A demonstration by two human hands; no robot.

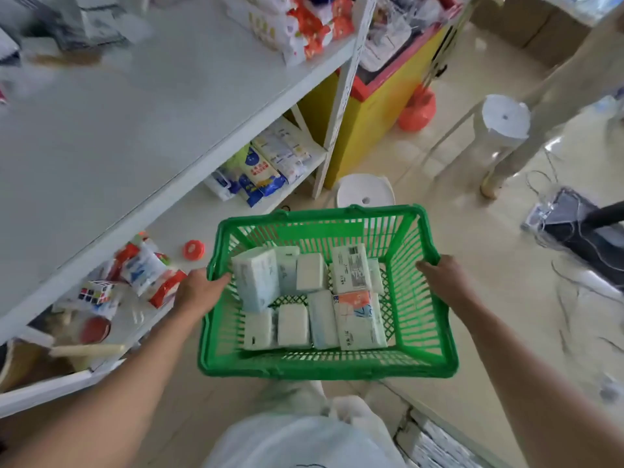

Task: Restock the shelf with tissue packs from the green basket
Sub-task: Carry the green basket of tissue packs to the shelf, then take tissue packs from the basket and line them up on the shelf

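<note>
1. Two hands carry the basket (pixel 418 298) clear of the floor, beside the shelf (pixel 101 136). The left hand (pixel 199 292) is clamped on the left rim near the far left corner; the right hand (pixel 442 278) is clamped on the right rim near the far right corner.
2. Roughly nine tissue packs (pixel 320 298) lie loose on the basket floor, in two rough rows. None is on the shelf yet.
3. Risk: both grips sit toward the far end, so the near edge hangs unsupported. In my judgement the basket could tip toward the person and slide the packs to the near wall.
4. Risk: one tall pack (pixel 255 282) at the far left corner leans on edge beside the left fingers. A jolt would likely topple it onto its neighbours.
5. Risk: the lower shelf (pixel 202 211) is cluttered near its front edge. A swing leftward could knock goods off.
6. Risk: a white stool (pixel 366 190) stands just beyond the basket's far edge; a collision is possible if the basket is carried forward.
7. Orientation: the basket's long axis runs near to far, away from the person. Most packs lie flat with long axes parallel to it.
</note>
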